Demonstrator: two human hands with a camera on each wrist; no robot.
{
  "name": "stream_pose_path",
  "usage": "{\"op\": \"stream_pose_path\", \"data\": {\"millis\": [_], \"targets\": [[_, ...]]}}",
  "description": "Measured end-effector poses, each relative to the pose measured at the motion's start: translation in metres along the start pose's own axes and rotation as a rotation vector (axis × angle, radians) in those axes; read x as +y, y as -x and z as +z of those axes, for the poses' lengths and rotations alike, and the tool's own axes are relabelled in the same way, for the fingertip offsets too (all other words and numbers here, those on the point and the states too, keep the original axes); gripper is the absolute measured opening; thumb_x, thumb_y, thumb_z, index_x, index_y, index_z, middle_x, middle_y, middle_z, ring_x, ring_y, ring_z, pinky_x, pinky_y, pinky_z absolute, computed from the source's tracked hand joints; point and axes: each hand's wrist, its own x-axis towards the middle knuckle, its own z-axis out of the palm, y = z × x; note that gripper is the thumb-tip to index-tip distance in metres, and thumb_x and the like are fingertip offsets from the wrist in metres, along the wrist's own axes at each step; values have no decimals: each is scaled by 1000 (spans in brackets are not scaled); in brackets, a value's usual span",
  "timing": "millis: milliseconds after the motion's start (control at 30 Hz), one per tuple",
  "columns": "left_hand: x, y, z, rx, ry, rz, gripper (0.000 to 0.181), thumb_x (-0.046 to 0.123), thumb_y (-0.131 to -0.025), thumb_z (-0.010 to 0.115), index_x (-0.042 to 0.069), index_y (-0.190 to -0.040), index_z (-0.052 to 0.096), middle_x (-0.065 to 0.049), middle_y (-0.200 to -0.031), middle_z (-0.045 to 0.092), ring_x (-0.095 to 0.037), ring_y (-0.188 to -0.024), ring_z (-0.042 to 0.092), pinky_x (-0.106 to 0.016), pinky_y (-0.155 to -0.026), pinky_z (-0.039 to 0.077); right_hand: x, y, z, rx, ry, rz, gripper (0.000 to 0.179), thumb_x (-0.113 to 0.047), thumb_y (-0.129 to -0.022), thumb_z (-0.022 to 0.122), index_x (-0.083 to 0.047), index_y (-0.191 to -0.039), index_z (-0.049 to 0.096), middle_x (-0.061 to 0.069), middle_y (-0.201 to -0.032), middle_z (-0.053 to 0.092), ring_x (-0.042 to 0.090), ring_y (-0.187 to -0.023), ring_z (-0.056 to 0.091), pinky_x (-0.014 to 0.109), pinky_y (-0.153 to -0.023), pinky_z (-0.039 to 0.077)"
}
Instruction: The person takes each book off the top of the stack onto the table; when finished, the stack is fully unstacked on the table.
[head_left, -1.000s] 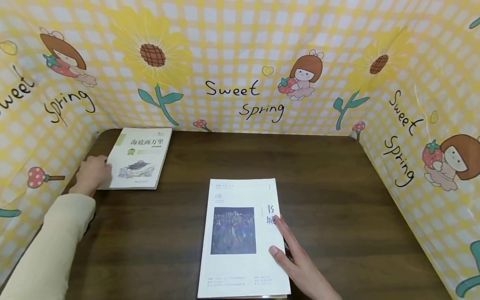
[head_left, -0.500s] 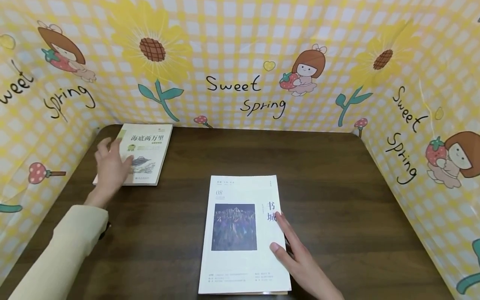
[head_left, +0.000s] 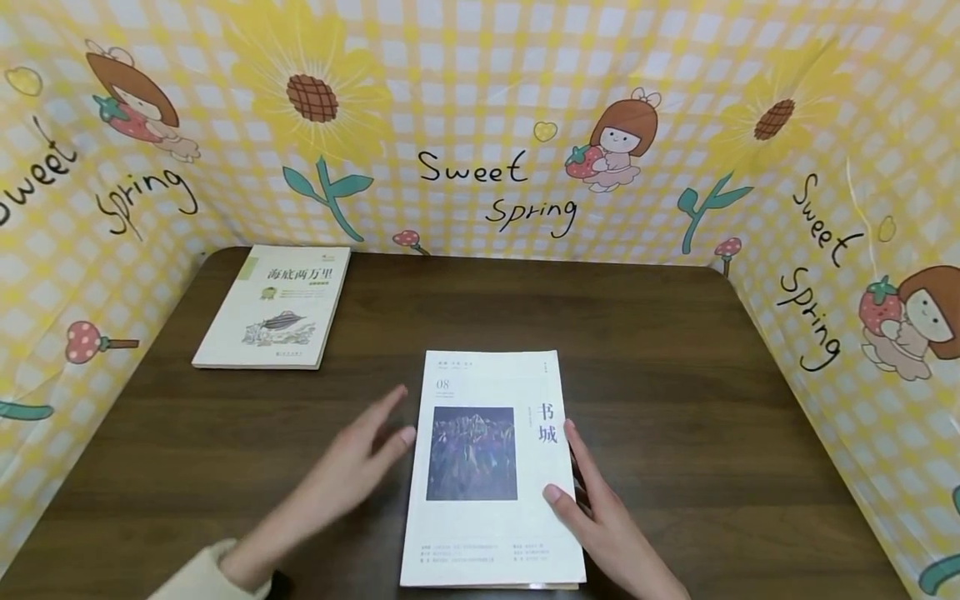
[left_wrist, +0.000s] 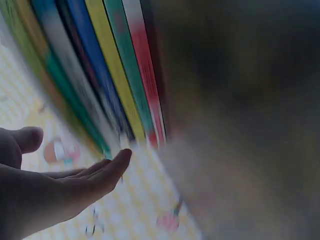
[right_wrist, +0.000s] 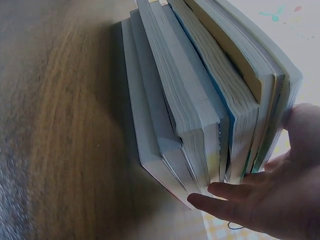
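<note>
A stack of several books stands near the front middle, topped by a white book (head_left: 480,533) with a dark picture on its cover. My left hand (head_left: 348,462) is just left of the stack, its fingers extended toward it. In the left wrist view, that hand (left_wrist: 75,190) lies near the coloured book spines (left_wrist: 112,60), holding nothing. My right hand (head_left: 611,529) rests at the stack's right side, thumb over the top cover's edge. The right wrist view shows the right hand's fingers (right_wrist: 225,210) fairly straight along the page edges of the stacked books (right_wrist: 195,107).
Another white book (head_left: 273,308), with a ship drawing on its cover, lies flat at the table's back left corner. Yellow checked cloth (head_left: 480,92) walls in the brown wooden table (head_left: 675,375) at the back and both sides.
My left hand has left the book at the back left and moved right and nearer to the stack. That book stays in place. The right hand stays at the stack, its fingers slightly shifted.
</note>
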Motion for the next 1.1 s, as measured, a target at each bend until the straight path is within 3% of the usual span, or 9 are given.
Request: {"op": "stream_pose_path", "data": {"millis": [133,300,367,467,667,867,933,1100], "targets": [[11,25,25,-37,170,-104,66,32,-98,57,5,-151,29,-15,-148,40,-31,-131,44,-48,-107,34,-2,1,0,2,-6,29,76,-41,-94,61,-50,-150,11,-3,-154,30,22,-131,43,34,-93,47],[20,41,35,-72,381,-205,66,25,-96,62,7,-150,31,-17,-148,41,-29,-131,45,-38,-101,44,-2,2,0,0,-1,53,77,-44,-93,62,-48,-150,11,-4,-155,28,23,-131,43,31,-92,48],[20,43,36,-81,423,-230,67,26,-95,63,8,-151,31,-17,-149,39,-31,-133,42,-37,-100,45,-2,2,0,6,-8,56,77,-44,-92,63,-47,-151,13,-4,-155,28,25,-131,43,30,-91,48],[19,45,37,-70,442,-234,68,24,-94,65,9,-151,31,-18,-149,38,-32,-133,41,-39,-101,44,-3,1,1,13,-24,54,78,-43,-91,64,-46,-151,14,-4,-155,27,26,-131,43,30,-89,49],[22,45,33,-20,464,-182,68,17,-93,65,8,-151,31,-17,-150,36,-31,-133,40,-39,-102,41,-6,-2,4,26,-7,33,79,-45,-90,64,-44,-152,15,-7,-155,25,27,-131,42,32,-89,50],[35,47,24,41,565,-140,67,7,-90,67,11,-149,36,-13,-152,35,-29,-131,43,-32,-100,42,-6,-4,6,17,34,1,78,-46,-91,63,-44,-152,13,-11,-159,14,25,-141,28,47,-100,44],[39,47,20,11,629,-141,70,8,-90,68,13,-151,33,-18,-149,38,-31,-124,52,-31,-95,48,-6,-4,6,17,59,6,78,-48,-91,62,-44,-152,13,-10,-160,11,26,-143,23,53,-101,42],[38,46,14,-158,870,-202,83,7,-91,65,21,-156,14,-29,-145,38,-31,-94,68,-41,-68,59,-6,-3,8,23,93,1,78,-48,-92,60,-43,-152,11,-8,-161,10,25,-145,19,55,-103,39]]}}
